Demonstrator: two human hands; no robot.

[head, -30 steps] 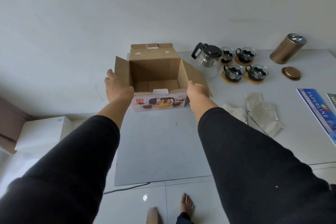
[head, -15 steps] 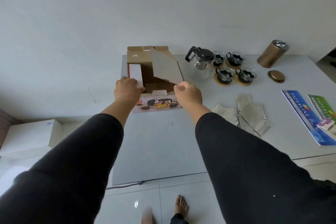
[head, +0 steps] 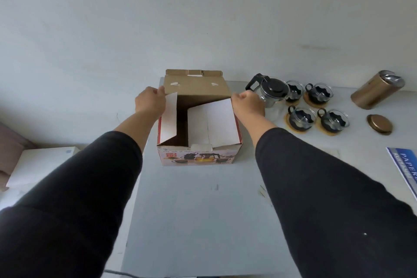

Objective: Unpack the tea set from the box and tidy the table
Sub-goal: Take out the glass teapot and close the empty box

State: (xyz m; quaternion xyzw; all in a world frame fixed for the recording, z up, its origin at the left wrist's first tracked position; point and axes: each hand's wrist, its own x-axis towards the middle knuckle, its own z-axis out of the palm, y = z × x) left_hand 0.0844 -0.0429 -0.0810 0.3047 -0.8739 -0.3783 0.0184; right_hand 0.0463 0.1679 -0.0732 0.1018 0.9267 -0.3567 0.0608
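Note:
The cardboard tea-set box (head: 199, 157) stands on the white table (head: 203, 214) in front of me. Its two white side flaps are folded inward over the opening, with a dark gap between them. The brown lid flap (head: 196, 86) stands up at the back. My left hand (head: 150, 102) grips the lid flap's left edge, and my right hand (head: 247, 104) has curled fingers at its right edge. A glass teapot with a black lid (head: 274, 92) stands right of the box. Several glass cups on wooden coasters (head: 301, 118) sit beside it.
A bronze canister (head: 375, 91) lies tilted at the far right, its round lid (head: 379, 124) flat on the table nearby. A blue paper pack (head: 406, 167) is at the right edge. A white box (head: 42, 165) sits on the floor, left.
Both side flaps have been folded in over the box opening. My hands moved from the near corners to the far corners at the lid flap. The view has shifted closer.

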